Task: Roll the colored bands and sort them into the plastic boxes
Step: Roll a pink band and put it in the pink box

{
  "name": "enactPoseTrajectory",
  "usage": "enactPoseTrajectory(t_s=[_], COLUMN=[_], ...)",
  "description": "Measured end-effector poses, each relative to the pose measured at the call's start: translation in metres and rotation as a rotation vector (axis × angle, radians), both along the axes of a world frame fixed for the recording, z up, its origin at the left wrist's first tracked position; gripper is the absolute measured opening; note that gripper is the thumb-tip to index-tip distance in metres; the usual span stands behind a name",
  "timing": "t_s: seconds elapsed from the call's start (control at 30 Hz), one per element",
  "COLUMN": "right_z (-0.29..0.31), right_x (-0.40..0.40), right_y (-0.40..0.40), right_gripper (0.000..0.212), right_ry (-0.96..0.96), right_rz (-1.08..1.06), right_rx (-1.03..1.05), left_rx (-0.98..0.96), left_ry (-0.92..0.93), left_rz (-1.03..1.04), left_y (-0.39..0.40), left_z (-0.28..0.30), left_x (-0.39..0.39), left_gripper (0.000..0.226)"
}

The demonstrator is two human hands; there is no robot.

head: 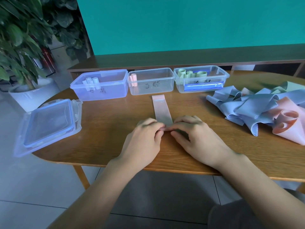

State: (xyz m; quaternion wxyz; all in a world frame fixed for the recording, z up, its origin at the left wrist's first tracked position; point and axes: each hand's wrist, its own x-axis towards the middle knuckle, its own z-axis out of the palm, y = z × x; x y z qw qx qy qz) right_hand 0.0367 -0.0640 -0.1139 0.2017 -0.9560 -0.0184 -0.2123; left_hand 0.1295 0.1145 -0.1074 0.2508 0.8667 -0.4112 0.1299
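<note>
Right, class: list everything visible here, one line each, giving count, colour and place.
pink band: one, pink, flat at table centre, near end being rolled
plastic boxes: three, clear, in a row at the back
rolled bands: several, pale blue, pink and green, one colour per box
loose bands: a pile, blue, pink and green, right
lids: stacked, clear and blue, left edge
table: one, wooden
plant: one, white pot, left
left hand: pinching band's end
right hand: same
</note>
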Motion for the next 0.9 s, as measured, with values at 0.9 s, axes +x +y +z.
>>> enactPoseTrajectory(t_s=[0.9], right_z=[0.003], right_x=[0.01], right_y=[-0.012], right_gripper=[0.042], right_ry=[0.139], right_rz=[-0.015], right_rx=[-0.109], left_rx=[-0.005], left_ry=[-0.14], left_rz=[-0.027], left_y=[-0.005], left_z=[0.002], left_x=[0.017], left_gripper=[0.02])
